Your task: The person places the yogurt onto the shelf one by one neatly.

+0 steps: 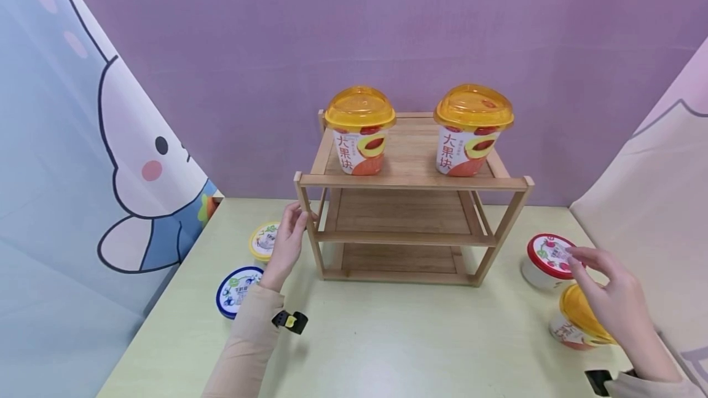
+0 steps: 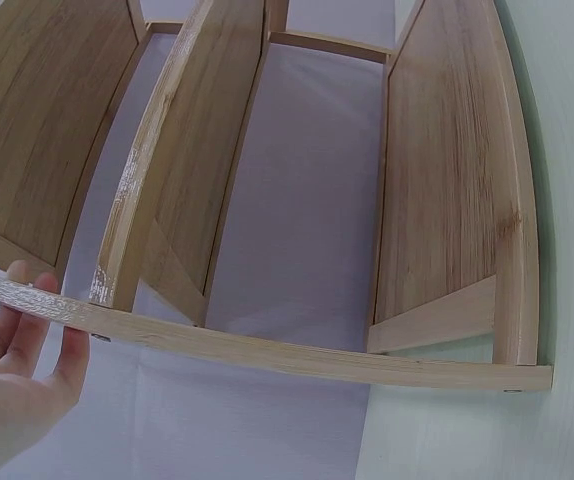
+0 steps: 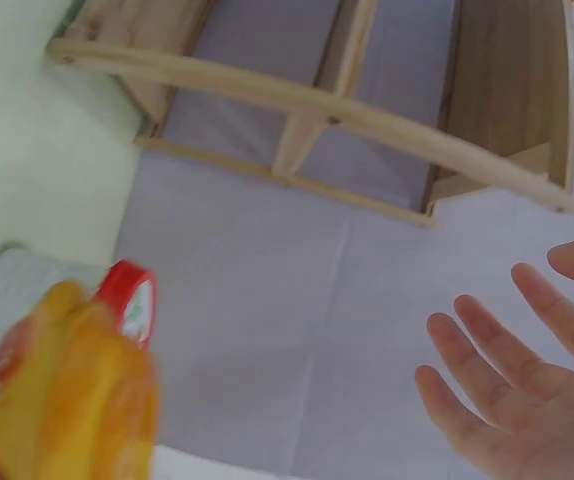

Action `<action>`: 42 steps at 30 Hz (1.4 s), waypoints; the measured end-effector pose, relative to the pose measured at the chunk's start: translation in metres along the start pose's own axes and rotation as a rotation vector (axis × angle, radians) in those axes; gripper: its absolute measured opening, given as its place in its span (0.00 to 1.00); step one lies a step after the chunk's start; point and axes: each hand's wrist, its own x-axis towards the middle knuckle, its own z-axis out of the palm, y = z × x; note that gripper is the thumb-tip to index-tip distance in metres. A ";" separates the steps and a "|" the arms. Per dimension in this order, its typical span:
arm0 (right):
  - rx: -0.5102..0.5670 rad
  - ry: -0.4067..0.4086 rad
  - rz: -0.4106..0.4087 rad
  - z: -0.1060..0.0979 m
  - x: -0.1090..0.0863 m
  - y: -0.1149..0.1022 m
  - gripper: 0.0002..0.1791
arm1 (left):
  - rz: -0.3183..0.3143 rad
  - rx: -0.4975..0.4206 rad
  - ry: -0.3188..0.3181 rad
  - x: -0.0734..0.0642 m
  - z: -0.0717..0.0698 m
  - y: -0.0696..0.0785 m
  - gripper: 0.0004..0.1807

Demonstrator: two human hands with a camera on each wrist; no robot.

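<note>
A three-tier wooden shelf rack [image 1: 413, 183] stands at the middle of the table. My left hand [image 1: 286, 244] holds its left front post, and in the left wrist view the fingertips [image 2: 45, 283] show past the wood. On the top tier stand two white fruit cups with orange-yellow domed lids, a left cup [image 1: 362, 146] and a right cup [image 1: 464, 149]. My right hand [image 1: 616, 300] hovers at the right with fingers apart, holding nothing. Near it are a red-lidded tub [image 1: 539, 273] and a third fruit cup [image 1: 575, 327], partly hidden by the hand.
Left of the rack, a yellow-lidded tub [image 1: 262, 242] and a blue-lidded tub [image 1: 229, 295] sit on the pale table [image 1: 398, 336], both partly behind the left arm. A purple cloth [image 1: 232, 78] hangs behind, with printed curtains at either side.
</note>
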 end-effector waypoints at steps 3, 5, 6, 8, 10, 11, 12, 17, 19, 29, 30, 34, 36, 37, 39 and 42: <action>0.000 -0.005 0.008 -0.002 -0.004 0.007 0.12 | -0.013 0.006 -0.011 0.000 0.000 0.003 0.16; -0.009 -0.013 0.027 -0.003 -0.007 0.014 0.13 | -0.026 0.001 -0.014 0.000 0.001 0.006 0.16; -0.009 -0.021 0.039 -0.003 -0.009 0.017 0.13 | -0.032 -0.002 -0.016 0.000 0.001 0.008 0.16; -0.015 -0.044 0.075 -0.004 -0.012 0.024 0.15 | -0.045 -0.021 -0.013 0.000 0.001 0.009 0.16; -0.022 -0.063 0.108 -0.004 -0.015 0.030 0.16 | -0.047 -0.027 -0.012 0.000 0.001 0.007 0.16; -0.024 -0.069 0.124 -0.005 -0.016 0.033 0.16 | -0.048 -0.026 -0.010 0.000 0.000 0.006 0.16; -0.029 -0.075 0.139 -0.006 -0.017 0.035 0.17 | -0.047 -0.028 -0.009 0.000 0.000 0.006 0.16; -0.083 -0.102 0.173 -0.010 -0.023 0.042 0.17 | -0.026 -0.014 -0.004 -0.001 0.000 0.001 0.18; -0.095 -0.116 0.170 -0.011 -0.024 0.045 0.17 | -0.014 -0.010 -0.001 -0.001 0.001 0.000 0.19; -0.130 -0.191 0.187 -0.018 -0.029 0.062 0.21 | -0.006 -0.028 0.002 0.000 0.001 0.000 0.17; -0.132 -0.205 0.182 -0.018 -0.029 0.063 0.22 | -0.006 -0.028 0.002 0.000 0.001 0.000 0.18; -0.103 -0.249 0.138 -0.018 -0.032 0.070 0.27 | -0.008 -0.024 0.006 -0.001 0.001 0.001 0.18; -0.086 -0.258 0.115 -0.017 -0.033 0.073 0.29 | -0.010 -0.024 0.009 -0.001 0.001 0.002 0.18; -0.079 -0.264 0.109 -0.017 -0.034 0.074 0.30 | -0.010 -0.022 0.010 -0.001 0.001 0.002 0.18; -0.076 -0.282 0.109 -0.016 -0.035 0.076 0.32 | -0.008 -0.021 0.010 -0.001 0.001 0.001 0.18; -0.101 -0.325 0.133 -0.015 -0.034 0.078 0.35 | -0.013 -0.018 0.008 -0.001 0.002 0.001 0.17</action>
